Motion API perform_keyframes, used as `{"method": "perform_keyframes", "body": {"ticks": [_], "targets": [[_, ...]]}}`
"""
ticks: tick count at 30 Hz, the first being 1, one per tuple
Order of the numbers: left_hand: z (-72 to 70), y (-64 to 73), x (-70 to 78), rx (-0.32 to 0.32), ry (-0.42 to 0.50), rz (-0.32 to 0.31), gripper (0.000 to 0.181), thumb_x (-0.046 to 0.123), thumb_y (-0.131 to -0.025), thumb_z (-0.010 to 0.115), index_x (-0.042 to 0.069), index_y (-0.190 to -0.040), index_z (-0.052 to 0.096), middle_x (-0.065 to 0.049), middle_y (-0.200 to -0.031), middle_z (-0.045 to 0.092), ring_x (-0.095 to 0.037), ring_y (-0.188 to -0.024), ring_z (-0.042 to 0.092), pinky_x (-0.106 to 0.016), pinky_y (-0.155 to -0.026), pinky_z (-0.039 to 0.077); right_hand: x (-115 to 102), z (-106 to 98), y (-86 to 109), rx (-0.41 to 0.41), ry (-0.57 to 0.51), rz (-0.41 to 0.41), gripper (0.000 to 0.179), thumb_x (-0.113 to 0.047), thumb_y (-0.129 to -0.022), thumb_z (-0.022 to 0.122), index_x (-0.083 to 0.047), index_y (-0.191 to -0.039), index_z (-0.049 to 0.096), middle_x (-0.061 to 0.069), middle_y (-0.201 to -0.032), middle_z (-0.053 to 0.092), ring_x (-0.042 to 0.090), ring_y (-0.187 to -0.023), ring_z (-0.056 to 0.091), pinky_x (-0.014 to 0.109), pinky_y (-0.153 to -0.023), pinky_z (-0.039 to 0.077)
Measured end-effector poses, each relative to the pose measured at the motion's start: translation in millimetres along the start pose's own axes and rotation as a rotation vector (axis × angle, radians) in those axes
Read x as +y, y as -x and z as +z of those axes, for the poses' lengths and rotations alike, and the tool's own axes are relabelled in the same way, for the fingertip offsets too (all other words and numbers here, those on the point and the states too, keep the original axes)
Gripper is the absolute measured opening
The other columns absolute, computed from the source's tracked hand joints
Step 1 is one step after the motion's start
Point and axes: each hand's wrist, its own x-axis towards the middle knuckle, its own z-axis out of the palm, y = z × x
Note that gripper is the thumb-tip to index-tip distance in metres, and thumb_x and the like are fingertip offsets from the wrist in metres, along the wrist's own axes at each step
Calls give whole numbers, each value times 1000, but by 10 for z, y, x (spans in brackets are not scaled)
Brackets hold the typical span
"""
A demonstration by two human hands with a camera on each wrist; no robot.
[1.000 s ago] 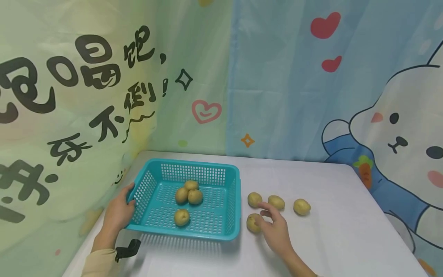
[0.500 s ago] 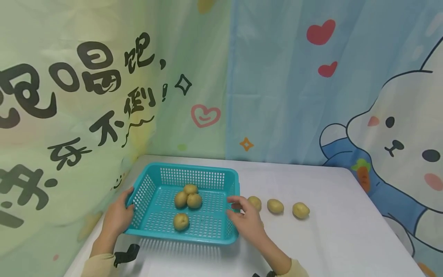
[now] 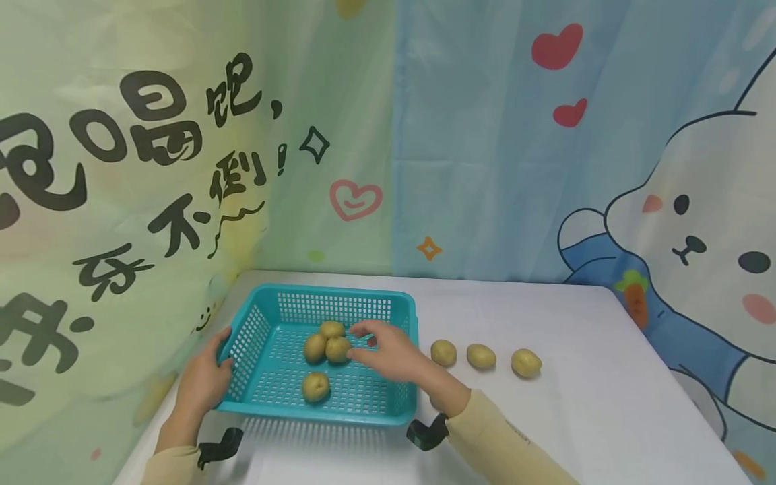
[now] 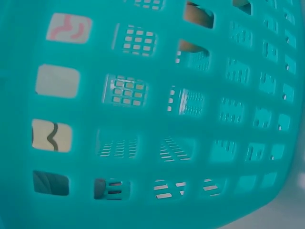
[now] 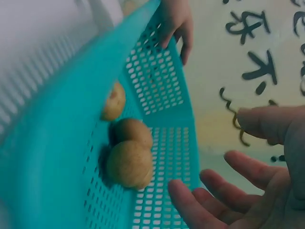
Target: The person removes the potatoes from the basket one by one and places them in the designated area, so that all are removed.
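Observation:
My left hand (image 3: 203, 374) grips the left rim of a turquoise plastic basket (image 3: 339, 411) with perforated walls. Inside, a cluster of three potatoes (image 3: 338, 349) lies near the middle, with a single potato (image 3: 316, 387) in front of them. Over the basket's right half reaches my right hand (image 3: 388, 350), its fingertips overlapping the cluster's edge in the head view. The right wrist view shows this right hand (image 5: 252, 186) with fingers and thumb spread apart and nothing between them. Lattice of the basket wall (image 4: 155, 114) fills the left wrist view.
Three potatoes (image 3: 481, 357) lie in a row on the white table (image 3: 582, 417), right of the basket. My right sleeve (image 3: 497, 444) crosses the table's front and hides part of it. A printed curtain (image 3: 485, 135) hangs behind and at the sides.
My right hand has moved left from beside the loose potatoes, across the basket's right rim, to over its inside. One potato near that rim is now out of sight. The left hand keeps its place.

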Motion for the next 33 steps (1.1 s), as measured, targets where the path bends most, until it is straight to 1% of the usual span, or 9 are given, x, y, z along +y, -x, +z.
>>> {"method": "perform_keyframes", "body": {"ticks": [3,7,12,14,16,20,23,30,33], "targets": [[-3,-2,7,0,-3,0,58,7,-98,47,6,-153,28,-39,-135,44,-35,-86,55,-35,-59,40,57,7,-143,-27,-12,22,43,-29,-94,64,-6,-130,59,11,-128,61,34,-113,58,41,-89,48],[-28,4,16,14,-6,4,57,7,-98,47,6,-152,30,-39,-134,45,-34,-83,55,-35,-59,40,113,5,-339,1,-80,85,38,-25,-94,63,-6,-127,61,12,-124,61,31,-107,61,39,-83,51],[-22,20,25,30,-12,24,56,5,-97,49,3,-150,32,-39,-133,46,-35,-86,56,-42,-65,44,172,30,-511,21,-41,125,38,-26,-93,63,-6,-126,62,11,-120,63,26,-104,60,37,-78,51],[-11,26,24,35,-14,29,56,5,-96,49,3,-150,33,-38,-134,46,-36,-89,56,-45,-69,45,184,40,-559,32,-1,115,38,-26,-92,64,-5,-124,63,11,-118,64,26,-107,59,38,-79,50],[-3,27,19,39,-13,29,56,5,-96,50,3,-150,33,-38,-135,46,-37,-91,56,-46,-69,45,201,51,-602,47,9,105,37,-24,-92,64,-4,-123,63,12,-116,65,28,-107,59,40,-80,50],[5,26,4,43,-13,21,56,5,-96,48,4,-150,33,-38,-134,47,-36,-86,57,-40,-63,43,278,84,-668,90,17,95,36,-22,-92,64,-3,-123,64,14,-117,65,30,-109,59,44,-83,50],[0,24,0,43,-11,18,56,5,-97,48,4,-151,32,-38,-133,47,-34,-83,56,-37,-60,41,340,117,-708,116,17,110,34,-22,-93,63,-4,-123,64,13,-118,64,30,-109,59,44,-85,49],[13,18,10,40,-16,6,56,5,-97,48,4,-151,32,-37,-136,45,-38,-94,55,-47,-71,45,396,214,-781,158,-34,132,31,-18,-92,64,-3,-120,65,13,-118,65,31,-112,58,46,-88,48],[17,11,18,36,-13,7,57,5,-97,48,4,-151,31,-38,-137,44,-37,-90,55,-44,-68,45,375,255,-796,152,-46,128,31,-17,-91,64,-4,-119,66,13,-117,65,31,-111,58,47,-88,48]]}}
